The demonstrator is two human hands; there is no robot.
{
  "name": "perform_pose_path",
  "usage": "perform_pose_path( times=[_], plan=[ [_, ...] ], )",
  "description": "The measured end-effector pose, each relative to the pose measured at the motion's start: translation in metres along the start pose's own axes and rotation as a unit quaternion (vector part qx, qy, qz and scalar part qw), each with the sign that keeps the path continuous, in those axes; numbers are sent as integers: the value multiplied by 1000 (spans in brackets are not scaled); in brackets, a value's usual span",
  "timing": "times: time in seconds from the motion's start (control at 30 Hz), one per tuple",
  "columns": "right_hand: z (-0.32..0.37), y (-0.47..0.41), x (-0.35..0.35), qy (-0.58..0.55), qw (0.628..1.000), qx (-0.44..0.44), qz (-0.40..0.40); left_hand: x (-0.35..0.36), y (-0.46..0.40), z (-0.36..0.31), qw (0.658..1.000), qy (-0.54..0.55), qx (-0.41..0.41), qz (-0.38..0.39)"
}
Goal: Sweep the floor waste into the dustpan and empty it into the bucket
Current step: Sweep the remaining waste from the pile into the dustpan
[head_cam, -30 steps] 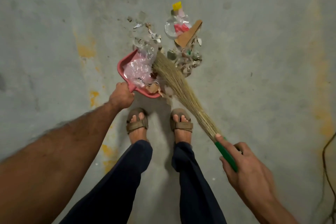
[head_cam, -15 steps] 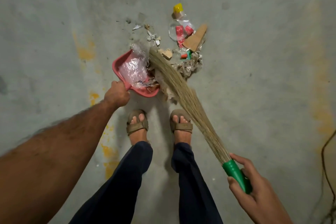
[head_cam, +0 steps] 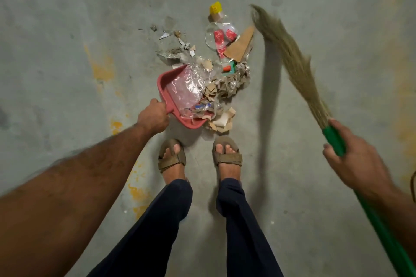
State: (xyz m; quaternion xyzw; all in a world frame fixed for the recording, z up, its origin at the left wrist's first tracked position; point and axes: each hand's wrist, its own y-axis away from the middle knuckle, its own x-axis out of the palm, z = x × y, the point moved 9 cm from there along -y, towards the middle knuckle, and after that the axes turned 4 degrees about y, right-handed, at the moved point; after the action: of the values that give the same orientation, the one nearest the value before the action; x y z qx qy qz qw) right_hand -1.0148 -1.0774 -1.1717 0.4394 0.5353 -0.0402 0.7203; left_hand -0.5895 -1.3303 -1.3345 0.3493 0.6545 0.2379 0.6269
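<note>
Sweeping floor waste toward a dustpan, seen from above.

The left hand (head_cam: 155,117) curls its fingers round the handle of a pink dustpan (head_cam: 165,84) resting on the concrete floor (head_cam: 67,51), partly filled with clear plastic and cardboard scraps; more waste (head_cam: 229,51) lies just beside its mouth. The right hand (head_cam: 353,159) grips the green-handled broom (head_cam: 295,58), bristles raised right of the pile.

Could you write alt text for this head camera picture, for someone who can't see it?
Seen from above, a person's left hand grips a pink dustpan partly filled with plastic and paper scraps, while the right hand holds a green-handled broom beside the waste pile on a grey floor.
</note>
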Motion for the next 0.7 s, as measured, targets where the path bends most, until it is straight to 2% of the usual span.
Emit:
perform_pose_path(
  times=[0.1,0.2,0.43,0.53,0.7],
  plan=[
    [-7,-31,10,66,996,-14,66,0,-16,-17,999,3,36,5],
    [-16,-27,24,90,989,-54,105,2,-32,-34,998,10,68,9],
    [-16,11,54,57,985,-102,125,4,-39,-69,993,89,76,-8],
    [-10,26,65,38,985,-105,135,10,-44,-66,988,136,76,-11],
    [0,55,70,26,981,-133,140,12,-44,-65,983,152,98,-24]
  ],
)
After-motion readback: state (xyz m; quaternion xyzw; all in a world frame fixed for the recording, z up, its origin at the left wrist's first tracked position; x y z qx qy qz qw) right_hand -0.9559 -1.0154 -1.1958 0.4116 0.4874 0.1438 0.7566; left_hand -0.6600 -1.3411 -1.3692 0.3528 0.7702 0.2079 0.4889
